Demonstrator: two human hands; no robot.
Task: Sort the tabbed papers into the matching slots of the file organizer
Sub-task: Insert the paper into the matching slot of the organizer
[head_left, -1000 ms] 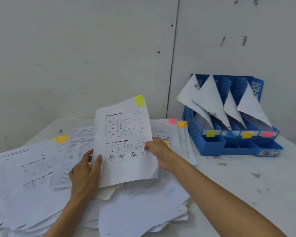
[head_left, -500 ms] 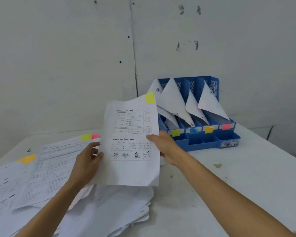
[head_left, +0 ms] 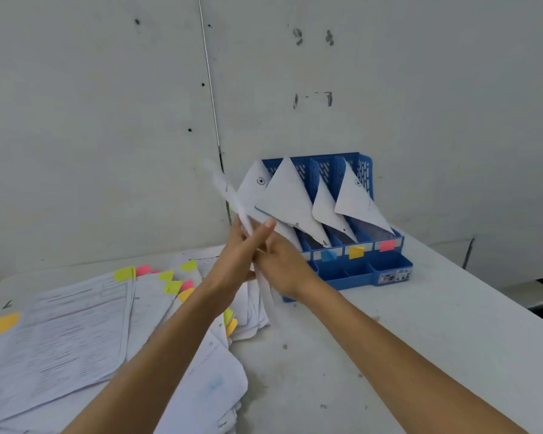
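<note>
A white tabbed sheet is turned edge-on and blurred, slanting up and left in front of the organizer's left end; its tab cannot be made out. My left hand pinches it near the middle, and my right hand grips its lower part just to the right. The blue file organizer stands against the wall with white papers leaning in its slots. Blue, orange and pink slot labels show; my hands hide the leftmost label.
A spread pile of papers with yellow, pink and orange tabs covers the left half of the white table. The grey wall rises directly behind the organizer. The table's right edge runs diagonally at the far right.
The sheet has swung from facing me to edge-on and moved right toward the organizer's left end. Both hands came together on it. My view shifted closer to the organizer.
</note>
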